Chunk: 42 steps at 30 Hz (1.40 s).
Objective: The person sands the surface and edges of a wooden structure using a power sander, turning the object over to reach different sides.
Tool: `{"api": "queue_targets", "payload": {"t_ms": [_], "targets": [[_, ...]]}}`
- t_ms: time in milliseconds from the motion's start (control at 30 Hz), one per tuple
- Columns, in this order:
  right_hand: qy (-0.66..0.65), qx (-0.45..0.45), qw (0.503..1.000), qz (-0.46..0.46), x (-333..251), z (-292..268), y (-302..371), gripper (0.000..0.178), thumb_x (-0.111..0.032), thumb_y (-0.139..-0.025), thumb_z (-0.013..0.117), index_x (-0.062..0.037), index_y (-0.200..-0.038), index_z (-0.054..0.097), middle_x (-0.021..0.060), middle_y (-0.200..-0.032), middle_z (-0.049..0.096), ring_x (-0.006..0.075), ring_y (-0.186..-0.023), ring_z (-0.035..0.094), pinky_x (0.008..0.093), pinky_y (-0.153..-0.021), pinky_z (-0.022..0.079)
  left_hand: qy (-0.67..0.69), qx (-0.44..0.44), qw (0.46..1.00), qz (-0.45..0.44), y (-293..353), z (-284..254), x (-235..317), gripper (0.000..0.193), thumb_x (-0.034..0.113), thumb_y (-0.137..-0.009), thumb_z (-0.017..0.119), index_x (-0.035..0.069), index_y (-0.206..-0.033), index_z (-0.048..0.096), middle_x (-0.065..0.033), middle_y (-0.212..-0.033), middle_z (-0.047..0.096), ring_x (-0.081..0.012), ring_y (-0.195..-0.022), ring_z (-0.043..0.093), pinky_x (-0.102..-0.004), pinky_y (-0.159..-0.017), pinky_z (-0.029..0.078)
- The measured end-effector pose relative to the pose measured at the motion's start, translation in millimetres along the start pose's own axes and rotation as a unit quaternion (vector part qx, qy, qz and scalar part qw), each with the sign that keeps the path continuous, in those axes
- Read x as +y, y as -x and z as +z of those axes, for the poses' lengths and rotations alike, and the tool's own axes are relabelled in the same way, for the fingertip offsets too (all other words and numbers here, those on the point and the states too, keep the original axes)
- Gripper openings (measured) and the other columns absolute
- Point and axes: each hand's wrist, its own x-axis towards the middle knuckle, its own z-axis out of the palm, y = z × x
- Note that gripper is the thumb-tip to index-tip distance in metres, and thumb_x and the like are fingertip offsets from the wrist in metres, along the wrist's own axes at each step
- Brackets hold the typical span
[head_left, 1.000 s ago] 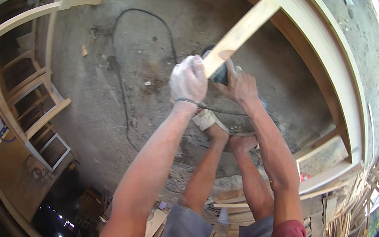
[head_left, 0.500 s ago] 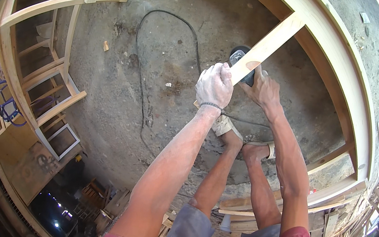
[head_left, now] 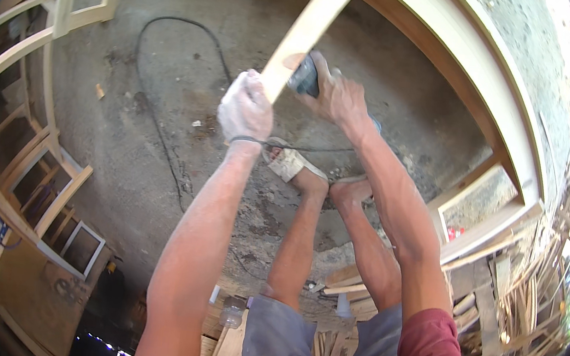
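Observation:
My left hand (head_left: pixel 246 107), coated in pale dust, is closed around the near end of a light wooden board (head_left: pixel 310 28). The board slants up and away to the right, towards a large wooden frame (head_left: pixel 482 49); whether it is joined to it I cannot tell. At the board's right edge, my right hand (head_left: pixel 338 95) grips a dark blue-grey power tool, apparently a sander (head_left: pixel 305 77). The board hides part of the tool. A brownish round mark shows on the board near my left hand.
A dark cable (head_left: pixel 176 20) loops over the dusty concrete floor (head_left: pixel 162 77). Wooden chair-like frames (head_left: pixel 10 66) stand at the left. My sandalled foot (head_left: pixel 290 164) is below the board. Scrap wood (head_left: pixel 525 307) lies heaped at the lower right, and a clear jar (head_left: pixel 233 312) stands near my left knee.
The whole view has swung, so the scene sits further left. The sander, which showed past both edges of the board, now shows only at its right edge. Both hands keep their holds.

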Motion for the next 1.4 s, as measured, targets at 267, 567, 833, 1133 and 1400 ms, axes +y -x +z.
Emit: {"api": "queue_targets", "payload": {"t_ms": [267, 567, 833, 1133, 1400], "targets": [[0.017, 0.002, 0.996, 0.092, 30, -46, -28, 0.092, -0.057, -0.080, 0.076, -0.0112, -0.150, 0.036, 0.0265, -0.101, 0.073, 0.0435, -0.090, 0.073, 0.0512, -0.076, 0.060, -0.003, -0.014, 1.000, -0.022, 1, 1, 7, 0.052, 0.040, -0.106, 0.035, 0.002, -0.102, 0.069, -0.0271, -0.096, 0.070, -0.0503, -0.093, 0.065, -0.0556, -0.079, 0.049], [0.014, 0.036, 0.993, 0.110, 55, -70, -49, 0.097, -0.057, -0.080, 0.074, -0.0092, -0.152, 0.032, 0.0225, -0.103, 0.074, 0.0392, -0.094, 0.074, 0.0497, -0.078, 0.061, -0.012, -0.006, 1.000, -0.014, 2, 5, 4, 0.051, 0.038, -0.105, 0.035, 0.002, -0.105, 0.070, -0.0263, -0.097, 0.070, -0.0493, -0.093, 0.066, -0.0540, -0.080, 0.049], [0.005, 0.103, 0.991, 0.090, 59, -67, -66, 0.099, -0.058, -0.080, 0.075, -0.0087, -0.154, 0.031, 0.0215, -0.106, 0.073, 0.0391, -0.099, 0.072, 0.0504, -0.085, 0.059, -0.016, -0.007, 1.000, -0.011, 1, 6, 0, 0.051, 0.038, -0.107, 0.034, 0.003, -0.104, 0.071, -0.0254, -0.094, 0.071, -0.0472, -0.091, 0.067, -0.0529, -0.078, 0.050], [-0.028, 0.023, 0.989, 0.141, 43, -82, -67, 0.101, -0.057, -0.080, 0.075, -0.0052, -0.154, 0.030, 0.0218, -0.108, 0.073, 0.0371, -0.100, 0.072, 0.0471, -0.085, 0.059, -0.006, 0.002, 1.000, 0.005, 3, 10, -3, 0.053, 0.040, -0.106, 0.034, 0.003, -0.104, 0.071, -0.0252, -0.092, 0.071, -0.0472, -0.090, 0.068, -0.0528, -0.077, 0.050], [-0.034, 0.024, 0.985, 0.169, 53, -58, -35, 0.100, -0.062, -0.080, 0.074, -0.0066, -0.153, 0.033, 0.0241, -0.088, 0.074, 0.0425, -0.083, 0.074, 0.0500, -0.072, 0.061, 0.011, -0.009, 1.000, -0.010, 3, 11, -1, 0.055, 0.043, -0.106, 0.033, 0.003, -0.106, 0.072, -0.0257, -0.093, 0.071, -0.0481, -0.090, 0.067, -0.0536, -0.077, 0.049]]}}
